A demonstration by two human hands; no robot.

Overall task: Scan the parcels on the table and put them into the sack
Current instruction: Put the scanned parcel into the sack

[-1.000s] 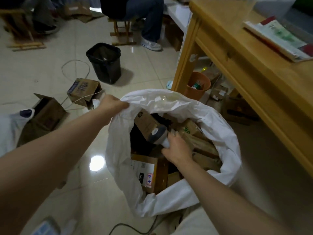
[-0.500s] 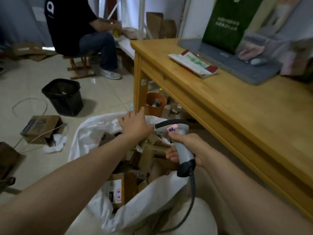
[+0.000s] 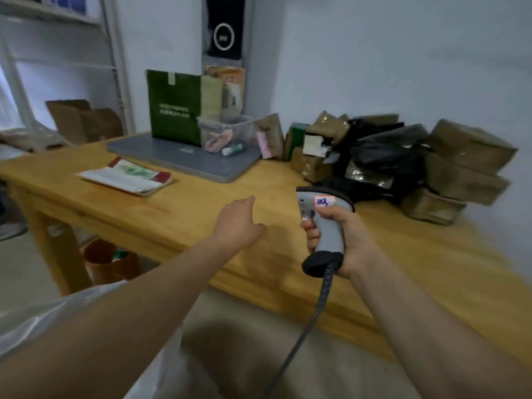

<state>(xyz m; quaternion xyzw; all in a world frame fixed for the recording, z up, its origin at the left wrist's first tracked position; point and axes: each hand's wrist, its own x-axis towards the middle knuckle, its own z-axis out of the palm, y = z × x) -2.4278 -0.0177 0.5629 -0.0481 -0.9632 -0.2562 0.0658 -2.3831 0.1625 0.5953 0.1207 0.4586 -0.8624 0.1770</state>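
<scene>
Well beyond the slack, empty left hand lie the parcels; right hand grips the scanner.

Wood, cardboard and plastic.
The honey-coloured wooden table looks smooth and faintly satin; the brown cardboard parcels carry shiny tape; the black plastic mailer bags are crinkled and glossy; the grey plastic handheld scanner is matt; the white plastic sack is thin, translucent.
</scene>
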